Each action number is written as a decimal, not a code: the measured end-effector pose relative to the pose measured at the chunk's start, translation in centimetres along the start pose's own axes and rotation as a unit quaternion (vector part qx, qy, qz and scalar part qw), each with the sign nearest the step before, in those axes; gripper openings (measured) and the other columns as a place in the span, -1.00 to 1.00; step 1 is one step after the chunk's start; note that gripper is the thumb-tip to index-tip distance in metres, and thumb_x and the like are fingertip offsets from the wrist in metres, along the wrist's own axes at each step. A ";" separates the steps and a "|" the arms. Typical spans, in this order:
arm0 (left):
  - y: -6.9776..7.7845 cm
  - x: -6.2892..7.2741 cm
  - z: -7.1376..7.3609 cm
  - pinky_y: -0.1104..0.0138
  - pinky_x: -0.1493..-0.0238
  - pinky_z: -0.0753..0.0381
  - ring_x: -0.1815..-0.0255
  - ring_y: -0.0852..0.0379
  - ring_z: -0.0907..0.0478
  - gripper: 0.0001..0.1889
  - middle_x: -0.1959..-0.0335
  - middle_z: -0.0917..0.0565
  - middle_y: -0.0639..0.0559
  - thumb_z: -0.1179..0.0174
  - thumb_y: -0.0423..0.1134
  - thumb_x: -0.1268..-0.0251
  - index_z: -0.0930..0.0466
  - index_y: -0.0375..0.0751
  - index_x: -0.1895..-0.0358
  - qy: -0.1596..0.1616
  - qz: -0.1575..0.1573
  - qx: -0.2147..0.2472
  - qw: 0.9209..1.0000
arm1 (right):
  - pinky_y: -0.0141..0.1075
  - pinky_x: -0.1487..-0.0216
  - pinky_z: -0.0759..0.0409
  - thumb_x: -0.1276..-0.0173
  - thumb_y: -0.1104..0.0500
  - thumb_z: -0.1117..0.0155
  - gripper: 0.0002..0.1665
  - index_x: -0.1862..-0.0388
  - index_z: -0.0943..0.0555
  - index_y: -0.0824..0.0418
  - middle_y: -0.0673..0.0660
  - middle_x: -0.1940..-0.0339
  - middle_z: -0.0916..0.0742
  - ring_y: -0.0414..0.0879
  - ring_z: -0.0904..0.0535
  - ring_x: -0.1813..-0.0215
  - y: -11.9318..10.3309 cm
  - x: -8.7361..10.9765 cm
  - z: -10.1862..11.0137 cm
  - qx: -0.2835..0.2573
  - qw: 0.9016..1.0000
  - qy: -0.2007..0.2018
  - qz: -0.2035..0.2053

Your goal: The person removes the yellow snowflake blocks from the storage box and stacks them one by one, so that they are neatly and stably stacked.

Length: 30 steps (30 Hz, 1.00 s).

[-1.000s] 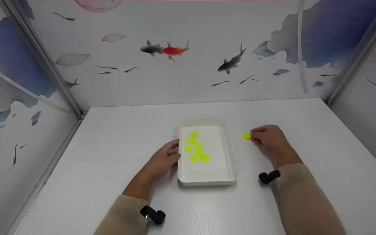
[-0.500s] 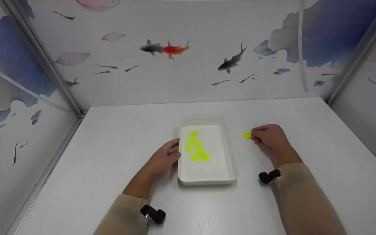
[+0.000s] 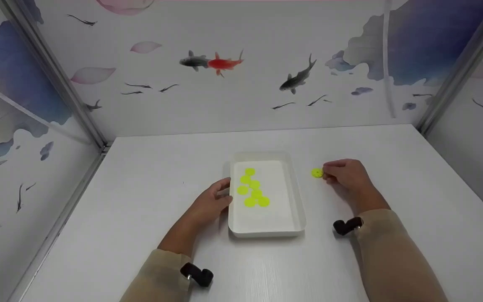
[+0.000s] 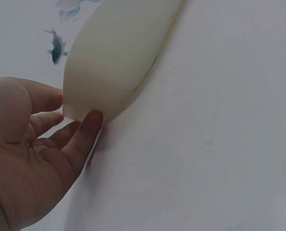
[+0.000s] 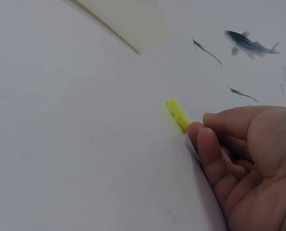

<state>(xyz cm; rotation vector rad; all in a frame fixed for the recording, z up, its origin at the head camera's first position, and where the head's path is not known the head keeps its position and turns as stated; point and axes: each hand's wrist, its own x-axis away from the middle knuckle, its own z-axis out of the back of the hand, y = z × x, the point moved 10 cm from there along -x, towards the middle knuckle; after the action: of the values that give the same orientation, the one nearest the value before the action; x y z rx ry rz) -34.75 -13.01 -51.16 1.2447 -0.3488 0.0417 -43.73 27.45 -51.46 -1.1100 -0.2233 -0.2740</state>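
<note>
A shallow white tray [image 3: 268, 228] lies in front of me with several flat, bright yellow discs [image 3: 254, 184] on the left part of its floor. My left hand [image 3: 208, 203] touches the tray's left side with fingertips and thumb. In the left wrist view, the left hand's fingers [image 4: 49, 98] are spread against the wall of the tray [image 4: 118, 48]. To the right of the tray, my right hand [image 3: 347, 178] pinches one more yellow disc [image 3: 317, 173] between thumb and fingers. The right wrist view shows this disc [image 5: 178, 115] nearly edge-on, its rim uneven, part of it covered by the fingertips.
The tray stands on a white table [image 3: 153, 176]. Behind is a white wall panel [image 3: 250, 105] painted with fish, petals and blue patches. Side panels with metal posts close in left and right. Black devices [image 3: 197, 274] are worn at both wrists.
The pinched disc has turned slightly, so its face and small dark marks show a little differently. Otherwise both hands, the tray and the discs in it keep their places.
</note>
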 end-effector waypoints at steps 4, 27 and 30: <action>0.0 0.0 0.0 0.06 -0.53 -0.57 -0.65 0.01 -0.41 -0.34 -0.69 -0.33 0.13 -0.17 -0.16 -0.63 -0.24 0.20 -0.69 0.003 0.003 -0.006 1.000 | -0.44 -0.05 -0.75 -0.59 -0.07 -0.35 -0.49 -0.39 -0.64 0.12 0.16 -0.20 -0.74 -0.07 -0.71 -0.07 0.1 0.0 0.1 -0.029 0.999 0.001 -0.014; 0.1 -0.2 0.0 0.08 -0.48 -0.61 -0.64 -0.02 -0.43 -0.34 -0.68 -0.35 0.09 -0.16 -0.18 -0.64 -0.23 0.17 -0.70 0.003 -0.005 -0.019 1.000 | -0.33 -0.15 -0.78 -0.48 0.16 -0.48 -0.45 -0.39 -0.62 0.22 0.11 -0.09 -0.76 -0.11 -0.79 -0.09 -8.4 3.8 -5.5 -0.131 0.980 -0.080 0.127; 0.2 -0.1 0.0 0.07 -0.47 -0.62 -0.63 -0.03 -0.43 -0.33 -0.68 -0.35 0.08 -0.16 -0.19 -0.64 -0.22 0.16 -0.70 0.002 -0.004 -0.018 1.000 | -0.28 -0.14 -0.80 -0.47 0.19 -0.48 -0.50 -0.35 -0.65 0.15 0.08 -0.04 -0.75 -0.06 -0.79 -0.09 -9.3 4.2 -6.6 -0.134 0.979 -0.089 0.123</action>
<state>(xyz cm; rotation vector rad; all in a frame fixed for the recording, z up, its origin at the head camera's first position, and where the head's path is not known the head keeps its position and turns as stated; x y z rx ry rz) -34.89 -12.93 -50.97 1.2103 -0.3388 0.0309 -42.53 17.16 -45.09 -1.4171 -0.2081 0.0183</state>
